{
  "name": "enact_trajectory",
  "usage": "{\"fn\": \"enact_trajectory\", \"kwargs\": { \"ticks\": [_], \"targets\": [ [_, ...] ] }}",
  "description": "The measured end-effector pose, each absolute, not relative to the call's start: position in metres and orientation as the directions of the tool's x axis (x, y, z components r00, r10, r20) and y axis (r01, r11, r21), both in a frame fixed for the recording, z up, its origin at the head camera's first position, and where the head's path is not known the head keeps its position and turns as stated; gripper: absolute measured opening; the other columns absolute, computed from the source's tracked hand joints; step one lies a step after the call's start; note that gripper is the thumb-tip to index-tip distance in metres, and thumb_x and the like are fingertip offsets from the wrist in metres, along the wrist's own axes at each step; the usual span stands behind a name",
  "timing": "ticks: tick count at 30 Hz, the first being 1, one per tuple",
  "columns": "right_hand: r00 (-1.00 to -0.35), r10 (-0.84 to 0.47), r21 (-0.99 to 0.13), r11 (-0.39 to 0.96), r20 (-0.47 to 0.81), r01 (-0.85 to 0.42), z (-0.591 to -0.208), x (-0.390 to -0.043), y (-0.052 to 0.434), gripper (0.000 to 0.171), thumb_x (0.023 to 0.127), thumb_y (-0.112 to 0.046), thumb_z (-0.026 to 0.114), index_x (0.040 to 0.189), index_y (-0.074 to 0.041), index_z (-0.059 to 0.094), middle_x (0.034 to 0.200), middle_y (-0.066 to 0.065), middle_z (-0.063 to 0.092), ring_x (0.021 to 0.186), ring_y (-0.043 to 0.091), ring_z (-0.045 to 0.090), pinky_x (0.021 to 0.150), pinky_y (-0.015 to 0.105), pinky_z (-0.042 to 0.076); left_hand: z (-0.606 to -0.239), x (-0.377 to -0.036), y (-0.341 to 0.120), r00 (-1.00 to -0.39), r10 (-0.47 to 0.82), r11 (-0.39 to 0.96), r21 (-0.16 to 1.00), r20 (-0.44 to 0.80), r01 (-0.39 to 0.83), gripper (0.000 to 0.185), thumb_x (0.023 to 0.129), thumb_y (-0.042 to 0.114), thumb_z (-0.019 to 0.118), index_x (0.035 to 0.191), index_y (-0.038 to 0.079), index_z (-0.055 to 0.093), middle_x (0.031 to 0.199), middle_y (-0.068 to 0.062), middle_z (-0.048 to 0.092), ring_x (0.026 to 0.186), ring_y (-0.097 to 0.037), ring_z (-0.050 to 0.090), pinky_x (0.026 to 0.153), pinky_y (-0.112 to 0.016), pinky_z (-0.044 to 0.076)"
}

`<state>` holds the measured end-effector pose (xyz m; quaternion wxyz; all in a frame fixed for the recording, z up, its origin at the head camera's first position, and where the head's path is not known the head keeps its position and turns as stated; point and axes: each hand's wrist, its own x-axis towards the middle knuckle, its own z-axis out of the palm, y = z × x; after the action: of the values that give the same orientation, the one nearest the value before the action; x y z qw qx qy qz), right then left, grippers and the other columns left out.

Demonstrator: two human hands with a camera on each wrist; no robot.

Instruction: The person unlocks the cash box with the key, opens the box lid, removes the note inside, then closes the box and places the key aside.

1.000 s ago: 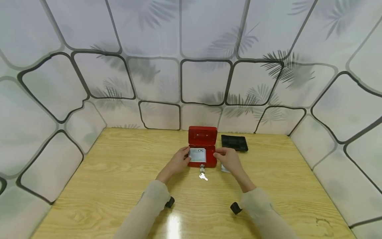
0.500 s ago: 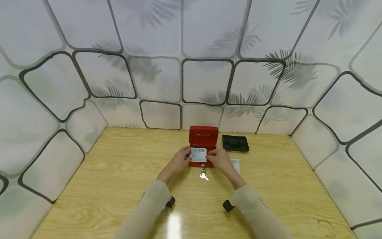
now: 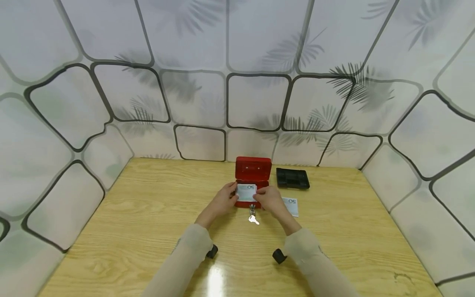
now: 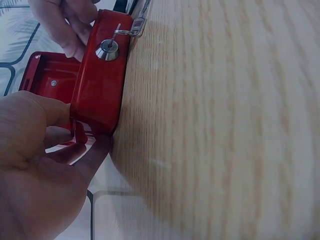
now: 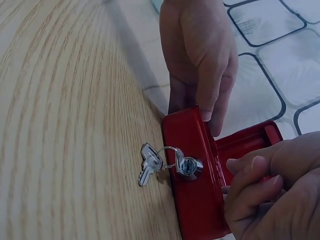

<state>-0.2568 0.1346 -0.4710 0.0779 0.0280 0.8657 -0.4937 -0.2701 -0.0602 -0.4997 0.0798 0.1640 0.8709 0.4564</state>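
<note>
An open red cash box (image 3: 243,204) stands on the table with its lid (image 3: 253,168) raised at the back. Inside, on the left, lies a banknote (image 3: 245,192) marked 50, perhaps more than one. My left hand (image 3: 224,199) grips the box's left side, thumb at the front and fingers around the outside, as the left wrist view shows. With curled fingers, my right hand (image 3: 270,199) reaches into the box and pinches the banknote's right edge; its fingertips are partly hidden. A key (image 5: 150,163) hangs on a ring from the front lock (image 5: 189,168).
Another banknote (image 3: 291,206) marked 50 lies on the table to the right of the box, partly behind my right hand. A black compartment tray (image 3: 292,178) stands behind it, right of the lid. Patterned walls border the wooden table (image 3: 156,206).
My right hand has moved left from the box's right edge to the banknote inside, uncovering more of the note on the table. The left hand has stayed on the box.
</note>
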Motion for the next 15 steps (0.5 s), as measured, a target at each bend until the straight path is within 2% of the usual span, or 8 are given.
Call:
{"fn": "enact_trajectory", "kwargs": {
  "ticks": [10,15],
  "targets": [
    [-0.988,-0.025,-0.905,0.404,-0.153,0.130,-0.4736,-0.2599,0.1326,0.029,0.097,-0.005,0.067,0.120,0.012,0.069,0.077,0.016,0.066,0.047,0.012,0.050,0.047,0.022,0.043,-0.4998,-0.2696,-0.0619,-0.932,0.360,0.539,0.809,0.029,0.233,0.056,0.105,0.003,0.054,0.155,-0.010,0.034,0.160,-0.027,0.035,0.142,-0.039,0.044,0.115,-0.049,0.040],
    [-0.988,-0.033,-0.906,0.404,-0.149,0.123,-0.4710,-0.2640,0.1307,0.020,0.099,-0.009,0.067,0.107,0.007,0.074,0.064,0.009,0.061,0.046,0.012,0.051,0.044,0.020,0.038,-0.4994,-0.2696,-0.0619,-0.932,0.361,0.529,0.817,0.025,0.227,0.056,0.106,0.005,0.053,0.156,-0.009,0.033,0.161,-0.026,0.034,0.142,-0.038,0.043,0.115,-0.049,0.040]
  ]
}}
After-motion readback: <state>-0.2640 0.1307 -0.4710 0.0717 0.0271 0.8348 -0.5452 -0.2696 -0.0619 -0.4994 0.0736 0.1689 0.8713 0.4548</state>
